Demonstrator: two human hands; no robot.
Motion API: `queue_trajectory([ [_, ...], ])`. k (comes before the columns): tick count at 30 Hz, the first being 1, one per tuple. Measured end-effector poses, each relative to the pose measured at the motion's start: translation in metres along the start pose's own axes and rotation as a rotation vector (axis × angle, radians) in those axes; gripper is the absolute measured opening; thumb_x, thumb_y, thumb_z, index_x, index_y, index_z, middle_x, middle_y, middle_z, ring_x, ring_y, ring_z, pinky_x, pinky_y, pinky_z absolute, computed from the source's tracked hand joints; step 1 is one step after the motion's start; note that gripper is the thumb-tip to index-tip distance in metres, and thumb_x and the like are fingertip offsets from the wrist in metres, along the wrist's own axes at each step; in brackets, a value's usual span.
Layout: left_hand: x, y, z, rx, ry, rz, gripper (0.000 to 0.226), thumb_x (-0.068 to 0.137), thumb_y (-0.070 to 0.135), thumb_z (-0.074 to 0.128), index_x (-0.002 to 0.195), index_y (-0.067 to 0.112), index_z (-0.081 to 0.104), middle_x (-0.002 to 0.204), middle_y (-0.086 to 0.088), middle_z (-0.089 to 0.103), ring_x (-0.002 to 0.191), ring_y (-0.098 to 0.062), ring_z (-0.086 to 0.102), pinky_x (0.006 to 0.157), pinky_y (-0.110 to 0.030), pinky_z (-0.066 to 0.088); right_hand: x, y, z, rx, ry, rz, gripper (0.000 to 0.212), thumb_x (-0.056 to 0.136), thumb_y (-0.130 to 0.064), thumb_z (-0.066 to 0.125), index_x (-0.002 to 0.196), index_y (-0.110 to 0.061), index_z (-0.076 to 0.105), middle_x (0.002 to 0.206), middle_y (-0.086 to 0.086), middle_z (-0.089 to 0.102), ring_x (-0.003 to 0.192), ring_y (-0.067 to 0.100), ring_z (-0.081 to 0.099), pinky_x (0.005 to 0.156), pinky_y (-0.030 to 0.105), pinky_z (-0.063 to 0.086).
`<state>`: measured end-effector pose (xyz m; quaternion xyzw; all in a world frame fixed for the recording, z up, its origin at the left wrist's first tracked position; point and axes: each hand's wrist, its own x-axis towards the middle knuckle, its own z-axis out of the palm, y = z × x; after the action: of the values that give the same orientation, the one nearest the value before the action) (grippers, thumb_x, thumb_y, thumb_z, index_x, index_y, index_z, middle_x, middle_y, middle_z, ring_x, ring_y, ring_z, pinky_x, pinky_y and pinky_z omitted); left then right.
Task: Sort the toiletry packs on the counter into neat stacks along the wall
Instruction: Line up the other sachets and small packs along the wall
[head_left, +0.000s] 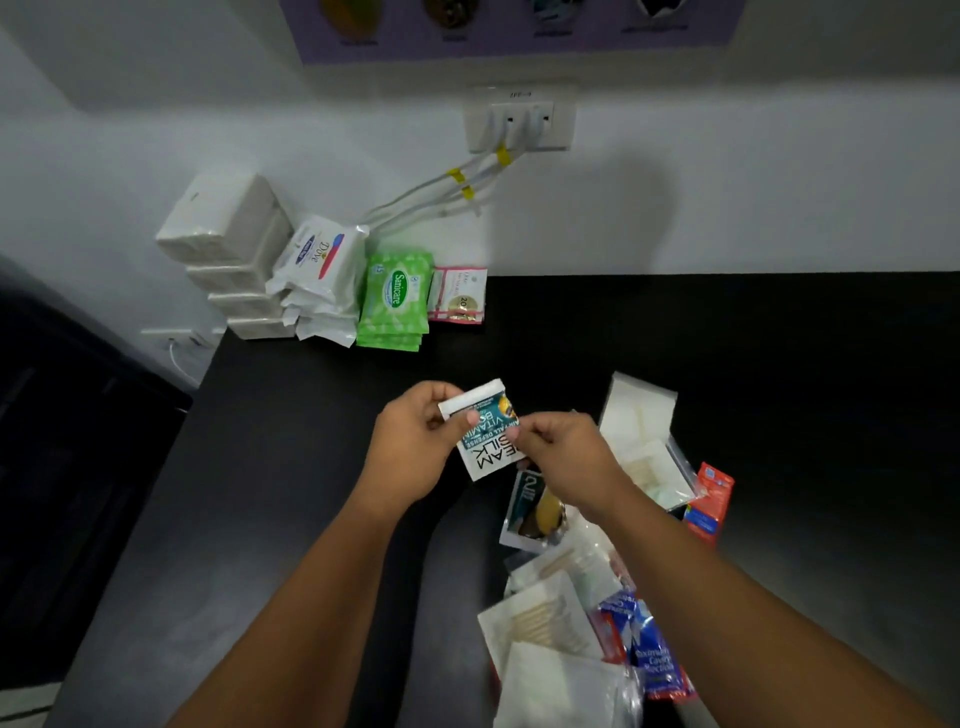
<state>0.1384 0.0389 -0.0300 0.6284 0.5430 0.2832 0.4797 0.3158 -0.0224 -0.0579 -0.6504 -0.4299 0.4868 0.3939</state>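
Both hands meet above the middle of the counter (311, 467). The left hand (410, 447) pinches the upper left corner of a flat sachet (485, 431), thumb pressed on its face. The right hand (566, 457) nips its right edge between curled fingertips. It's a glossy white-and-teal rectangle with dark capital lettering, held tilted and clear of the smooth black top.

Over at 10 to 11 o'clock, the sorted piles line the white wall (727, 208). Farthest left come the tissue packs (228, 249), soft white blocks piled four high. Touching them are the crinkly white wipe packs (322, 270) with a blue-and-pink label. Next come the green wipe packs (396, 301), patterned and flat. Last, the pink-edged sachets (460, 295) make the lowest pile of the row.

Up at 12 o'clock, a pale outlet plate (519, 122) sits on the wall. White cables (441, 195) banded with yellow tags slope down from it toward the piles.

Down at 4 to 5 o'clock lies the loose heap. A second teal sachet (532, 512) lies flat under the right wrist. Near it are clear swab bags (540, 618) showing pale wooden sticks and shiny blue-and-red sachets (644, 654). A red pack (711, 499) lies at the heap's right edge, beside a clear bag (641, 431) of folded white pieces.
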Motion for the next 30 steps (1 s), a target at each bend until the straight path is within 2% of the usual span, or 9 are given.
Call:
queue_trajectory([
  [3,0.037,0.006,0.006,0.070,0.038,0.112,0.020,0.087,0.014,0.075,0.100,0.023,0.064,0.087,0.004,0.073,0.075,-0.009,0.071,0.067,-0.021,0.055,0.026,-0.006,-0.004,0.138,0.075,0.040,0.014,0.094,-0.021,0.065,0.091,-0.014,0.076,0.084,0.005,0.076,0.069,0.017,0.065,0.064,0.031,0.055],
  [6,0.081,0.017,0.014,0.322,0.026,0.264,0.024,0.087,0.014,0.071,0.110,0.021,0.064,0.097,0.004,0.072,0.079,-0.012,0.067,0.076,-0.024,0.053,0.059,-0.011,-0.011,0.194,0.165,0.087,0.012,0.093,-0.017,0.066,0.086,-0.013,0.074,0.071,0.003,0.070,0.059,0.013,0.059,0.050,0.022,0.045],
  [11,0.164,0.034,0.025,0.672,0.026,0.450,0.021,0.089,0.019,0.066,0.110,0.015,0.069,0.106,-0.007,0.073,0.097,-0.025,0.067,0.088,-0.033,0.052,0.125,-0.012,-0.029,0.239,0.289,0.117,0.011,0.091,-0.014,0.068,0.081,-0.009,0.071,0.073,0.009,0.070,0.054,0.010,0.059,0.051,0.020,0.047],
  [15,0.216,0.031,0.037,0.854,0.013,0.517,0.019,0.090,0.020,0.067,0.107,0.013,0.070,0.110,-0.010,0.070,0.102,-0.030,0.063,0.086,-0.033,0.046,0.162,-0.007,-0.043,0.239,0.305,0.097,0.013,0.090,-0.012,0.070,0.089,0.000,0.072,0.083,0.015,0.073,0.060,0.013,0.063,0.054,0.020,0.052],
  [20,0.254,0.023,0.055,1.093,-0.011,0.502,0.024,0.093,0.018,0.061,0.116,0.018,0.066,0.113,-0.009,0.068,0.110,-0.033,0.059,0.094,-0.042,0.046,0.199,-0.005,-0.047,0.050,0.333,0.147,0.015,0.086,-0.015,0.075,0.078,-0.002,0.071,0.072,0.014,0.072,0.051,0.016,0.062,0.049,0.025,0.051],
  [23,0.264,0.019,0.065,1.275,0.026,0.525,0.025,0.093,0.018,0.058,0.118,0.017,0.063,0.113,-0.009,0.065,0.112,-0.033,0.053,0.094,-0.042,0.039,0.220,-0.003,-0.048,-0.046,0.364,0.186,0.020,0.084,-0.018,0.077,0.076,0.000,0.072,0.072,0.017,0.073,0.055,0.022,0.063,0.057,0.033,0.054],
  [26,0.258,0.014,0.069,1.407,0.088,0.594,0.023,0.093,0.025,0.057,0.114,0.019,0.065,0.109,-0.007,0.065,0.106,-0.033,0.051,0.090,-0.043,0.038,0.233,-0.005,-0.050,-0.191,0.340,0.198,0.024,0.084,-0.022,0.076,0.084,0.002,0.074,0.072,0.018,0.073,0.060,0.027,0.069,0.067,0.041,0.060],
  [28,0.248,0.007,0.072,1.513,0.063,0.604,0.022,0.092,0.033,0.056,0.107,0.022,0.067,0.104,-0.004,0.066,0.103,-0.033,0.048,0.088,-0.044,0.036,0.237,-0.006,-0.052,-0.393,0.296,0.138,0.026,0.086,-0.025,0.074,0.091,0.000,0.075,0.079,0.016,0.073,0.073,0.029,0.072,0.074,0.044,0.062],
  [30,0.241,0.001,0.074,1.553,0.015,0.587,0.025,0.092,0.038,0.054,0.102,0.021,0.069,0.099,-0.002,0.066,0.102,-0.033,0.045,0.088,-0.046,0.035,0.236,-0.005,-0.054,-0.590,0.266,0.074,0.028,0.088,-0.028,0.072,0.103,-0.005,0.073,0.097,0.011,0.073,0.085,0.023,0.070,0.079,0.039,0.060],
])
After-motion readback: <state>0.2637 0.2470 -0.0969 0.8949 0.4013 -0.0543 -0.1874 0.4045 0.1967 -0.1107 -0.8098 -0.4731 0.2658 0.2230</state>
